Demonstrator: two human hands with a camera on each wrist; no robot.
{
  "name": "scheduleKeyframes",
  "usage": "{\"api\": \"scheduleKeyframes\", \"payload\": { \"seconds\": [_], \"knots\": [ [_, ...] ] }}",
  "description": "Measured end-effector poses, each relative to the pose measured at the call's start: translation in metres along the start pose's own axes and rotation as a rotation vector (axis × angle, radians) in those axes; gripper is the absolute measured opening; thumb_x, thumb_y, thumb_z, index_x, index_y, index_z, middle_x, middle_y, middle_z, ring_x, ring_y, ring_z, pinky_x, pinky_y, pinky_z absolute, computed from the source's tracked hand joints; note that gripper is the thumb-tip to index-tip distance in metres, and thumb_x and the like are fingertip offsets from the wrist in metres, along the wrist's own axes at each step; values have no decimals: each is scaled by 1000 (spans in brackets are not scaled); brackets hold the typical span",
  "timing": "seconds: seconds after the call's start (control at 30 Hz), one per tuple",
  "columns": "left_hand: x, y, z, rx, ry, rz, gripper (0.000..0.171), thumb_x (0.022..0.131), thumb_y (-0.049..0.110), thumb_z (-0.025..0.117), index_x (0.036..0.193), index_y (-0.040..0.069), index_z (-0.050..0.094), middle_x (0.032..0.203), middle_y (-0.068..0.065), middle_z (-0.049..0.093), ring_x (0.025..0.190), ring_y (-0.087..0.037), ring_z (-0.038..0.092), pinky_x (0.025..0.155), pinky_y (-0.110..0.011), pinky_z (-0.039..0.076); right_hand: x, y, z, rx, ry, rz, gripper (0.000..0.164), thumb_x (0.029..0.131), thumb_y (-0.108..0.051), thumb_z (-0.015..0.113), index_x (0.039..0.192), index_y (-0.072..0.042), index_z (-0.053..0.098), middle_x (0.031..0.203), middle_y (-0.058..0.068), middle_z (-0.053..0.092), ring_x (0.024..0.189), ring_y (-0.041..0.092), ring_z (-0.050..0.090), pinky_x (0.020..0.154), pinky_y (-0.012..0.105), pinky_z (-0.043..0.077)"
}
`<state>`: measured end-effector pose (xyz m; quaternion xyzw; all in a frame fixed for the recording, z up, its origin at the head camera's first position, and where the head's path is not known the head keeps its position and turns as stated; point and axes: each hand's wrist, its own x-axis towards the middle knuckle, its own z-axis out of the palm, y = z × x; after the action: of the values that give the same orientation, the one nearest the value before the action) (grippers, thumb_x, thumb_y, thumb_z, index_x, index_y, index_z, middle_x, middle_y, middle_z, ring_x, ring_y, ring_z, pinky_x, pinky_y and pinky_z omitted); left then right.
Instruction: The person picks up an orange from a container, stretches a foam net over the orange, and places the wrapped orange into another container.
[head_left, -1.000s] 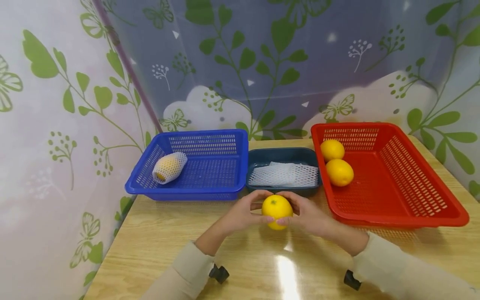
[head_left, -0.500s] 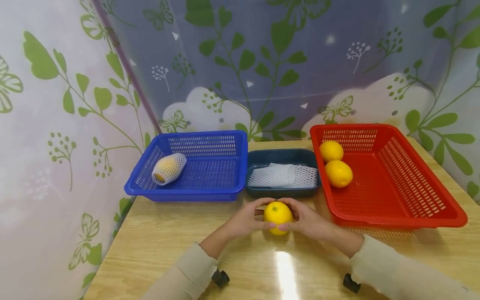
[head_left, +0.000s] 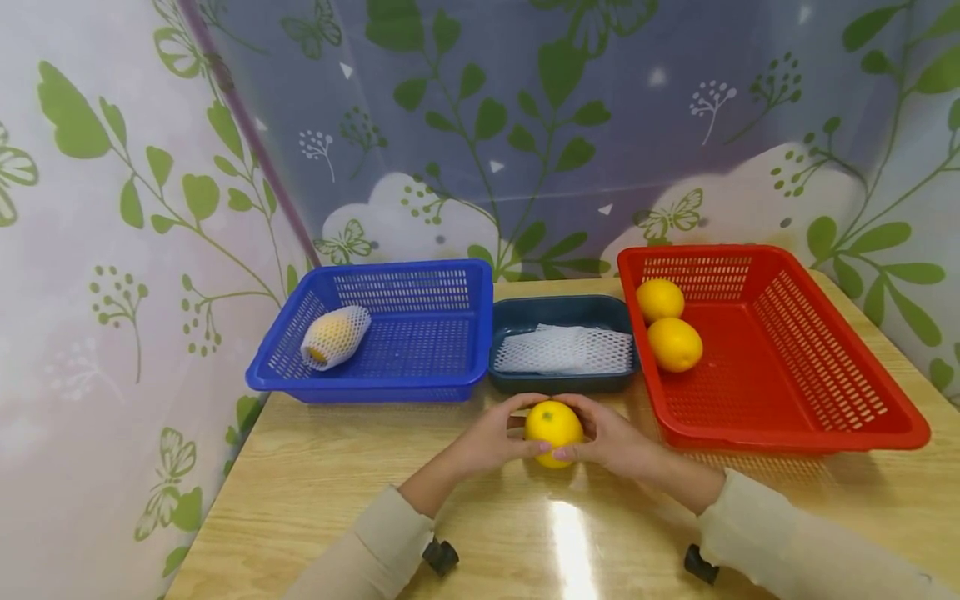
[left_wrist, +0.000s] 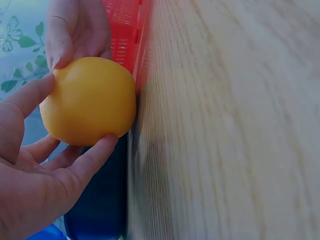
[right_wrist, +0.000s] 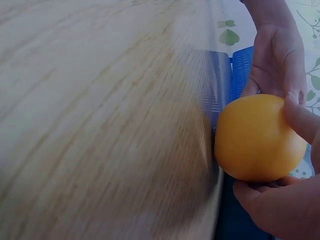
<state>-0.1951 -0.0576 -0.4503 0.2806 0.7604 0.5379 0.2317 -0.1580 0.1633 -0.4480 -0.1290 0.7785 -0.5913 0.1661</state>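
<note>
Slightly nearer than earlier, the orange (head_left: 553,425) is gripped from either side by left hand (head_left: 497,435) and right hand (head_left: 612,437), presumably to steady it.

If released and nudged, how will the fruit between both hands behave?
The yellow fruit would probably roll, being nearly round. It is likely firm: the left hand and right hand grip it without visible dents. It looks smooth, so it may be slightly slippery.
</note>
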Motion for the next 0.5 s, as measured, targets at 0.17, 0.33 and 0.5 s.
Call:
{"api": "scheduleKeyframes", "payload": {
  "seconds": [0.17, 0.33, 0.5],
  "knots": [
    [0, -1, 0, 13, 3, -7, 59, 89, 11, 71, 142, 9, 44, 143, -8, 46, 125, -32, 51, 98, -34, 48, -3, -9, -3, -101, 21, -61, 79, 86, -22, 75, 145, 8, 31, 148, 27, 35, 135, 43, 36, 110, 55, 29],
    [1, -1, 2, 44, 10, -8, 60, 88, 13, 72, 141, 10, 45, 142, -7, 47, 126, -30, 50, 96, -32, 49, -13, -34, -7, -219, 53, -104, 77, 88, -28, 73, 145, 5, 34, 149, 25, 37, 136, 42, 36, 109, 54, 30],
    [1, -1, 3, 53, 12, 6, 59, 87, 13, 74, 140, 10, 47, 140, -6, 49, 125, -31, 50, 95, -33, 51, -14, -60, -17, -351, 88, -167, 76, 87, -29, 73, 146, 0, 35, 149, 21, 39, 135, 39, 39, 108, 52, 34]
  ]
}}
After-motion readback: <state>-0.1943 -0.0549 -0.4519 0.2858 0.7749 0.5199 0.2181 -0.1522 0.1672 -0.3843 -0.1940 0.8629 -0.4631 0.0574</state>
